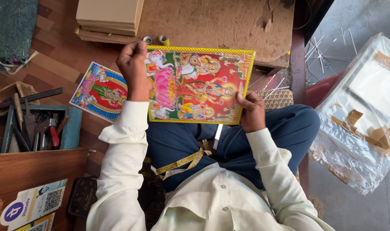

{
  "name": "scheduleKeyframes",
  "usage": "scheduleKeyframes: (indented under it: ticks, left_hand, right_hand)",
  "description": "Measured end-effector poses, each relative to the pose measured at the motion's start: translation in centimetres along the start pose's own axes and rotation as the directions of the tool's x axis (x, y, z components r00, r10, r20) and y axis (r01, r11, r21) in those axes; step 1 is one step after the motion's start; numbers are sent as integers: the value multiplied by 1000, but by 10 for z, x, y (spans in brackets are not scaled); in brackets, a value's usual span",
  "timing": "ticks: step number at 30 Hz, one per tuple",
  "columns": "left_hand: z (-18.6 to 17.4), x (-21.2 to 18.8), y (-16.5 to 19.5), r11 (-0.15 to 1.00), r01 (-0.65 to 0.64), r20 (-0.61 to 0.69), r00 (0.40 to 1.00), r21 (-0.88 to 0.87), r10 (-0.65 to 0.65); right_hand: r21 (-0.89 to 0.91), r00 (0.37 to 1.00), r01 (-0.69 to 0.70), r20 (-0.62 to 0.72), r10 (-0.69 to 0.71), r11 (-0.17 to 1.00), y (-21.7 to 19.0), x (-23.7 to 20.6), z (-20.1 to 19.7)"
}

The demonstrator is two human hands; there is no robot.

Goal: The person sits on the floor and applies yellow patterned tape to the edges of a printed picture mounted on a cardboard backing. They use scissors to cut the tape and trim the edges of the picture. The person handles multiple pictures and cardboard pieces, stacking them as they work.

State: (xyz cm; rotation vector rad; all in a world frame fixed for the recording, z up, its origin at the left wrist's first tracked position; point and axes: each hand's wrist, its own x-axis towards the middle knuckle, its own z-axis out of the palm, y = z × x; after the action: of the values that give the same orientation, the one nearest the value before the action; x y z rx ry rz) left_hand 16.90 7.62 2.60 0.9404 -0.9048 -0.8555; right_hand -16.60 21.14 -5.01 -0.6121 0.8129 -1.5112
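Worn wooden bench (212,21) fills the background, with a stack of boards (109,17) and two small tape rolls (156,40) just beyond the fingers. Both hands hold a colourful picture print (199,85) with a yellow border over the lap. The left hand (134,68) grips its left edge, fingers curled around it; the right hand (251,112) pinches the lower right corner, fingers pressed together. A second print (100,90) lies just left of the left hand, beside a blue tool tray (74,128). A yellow measuring tape (182,163) drapes across the lap.
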Motion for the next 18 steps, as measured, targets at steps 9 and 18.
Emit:
scheduleKeyframes:
  ticks: [9, 18]
  left_hand:
    - [-6, -11, 15, 991, 130, 373, 919, 22, -129]
    - [21, -21, -37, 880, 314, 16, 944, -356, -330]
  right_hand:
    - [-725, 695, 686, 677, -241, -59, -108, 29, -6]
    - [-389, 957, 229, -79, -280, 892, -44, 8, 40]
